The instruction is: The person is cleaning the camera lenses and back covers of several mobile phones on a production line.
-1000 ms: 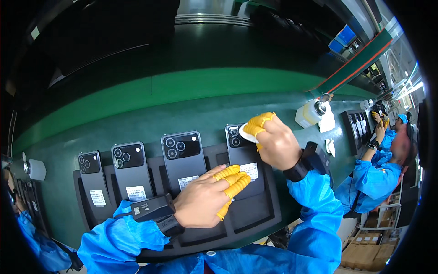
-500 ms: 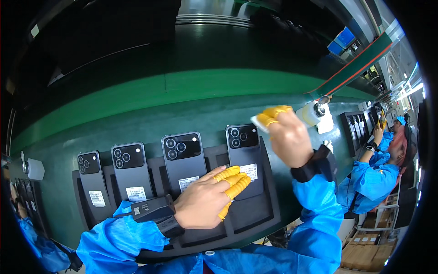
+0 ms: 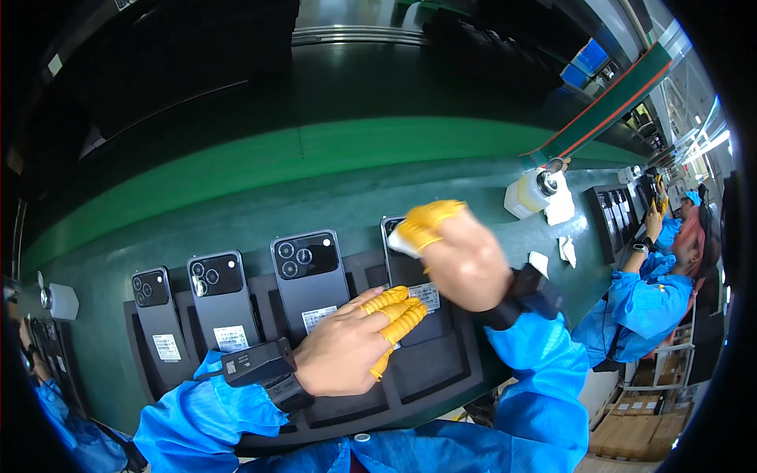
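The rightmost phone [image 3: 400, 273], right of centre in the frame, is lying lengthwise top to bottom, its camera end being partly covered by the right hand [image 3: 465, 258], in which a white cloth [image 3: 404, 243] is being tightly pinched. Its lower part is being overlaid by the left hand [image 3: 343, 344], extended palm down with nothing visibly gripped, obstructing access there. To its left, 3 more phones [image 3: 307, 289] are resting on the dark tray [image 3: 435, 370]; at upper right, a bottle [image 3: 525, 197] is standing apart.
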The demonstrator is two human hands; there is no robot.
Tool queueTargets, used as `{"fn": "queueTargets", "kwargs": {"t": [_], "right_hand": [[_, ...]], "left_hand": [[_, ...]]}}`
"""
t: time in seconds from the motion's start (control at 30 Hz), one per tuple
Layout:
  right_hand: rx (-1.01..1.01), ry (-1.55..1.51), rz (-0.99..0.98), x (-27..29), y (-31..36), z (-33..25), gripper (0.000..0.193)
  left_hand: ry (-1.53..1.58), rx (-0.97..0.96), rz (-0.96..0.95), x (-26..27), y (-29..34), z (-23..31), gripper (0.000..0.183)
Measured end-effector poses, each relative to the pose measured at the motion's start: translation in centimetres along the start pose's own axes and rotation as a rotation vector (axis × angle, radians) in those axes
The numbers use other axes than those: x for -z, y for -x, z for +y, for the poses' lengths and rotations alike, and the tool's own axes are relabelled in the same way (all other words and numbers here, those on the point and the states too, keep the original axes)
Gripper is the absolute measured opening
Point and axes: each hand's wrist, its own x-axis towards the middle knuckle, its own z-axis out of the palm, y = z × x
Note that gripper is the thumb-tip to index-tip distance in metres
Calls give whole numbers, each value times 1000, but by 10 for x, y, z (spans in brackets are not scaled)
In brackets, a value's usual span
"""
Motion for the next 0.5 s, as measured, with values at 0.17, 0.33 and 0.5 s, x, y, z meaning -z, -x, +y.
{"fn": "queueTargets", "kwargs": {"t": [0.17,0.33,0.5], "right_hand": [[6,41,-173,-5,5,-2,20],[-198,228,-182,9,15,25,21],[-253,154,-103,12,4,7,27]], "left_hand": [[4,7,-6,3,-1,2,67],[5,1,32,1,0,3,68],[-13,3,14,1,0,1,68]]}}
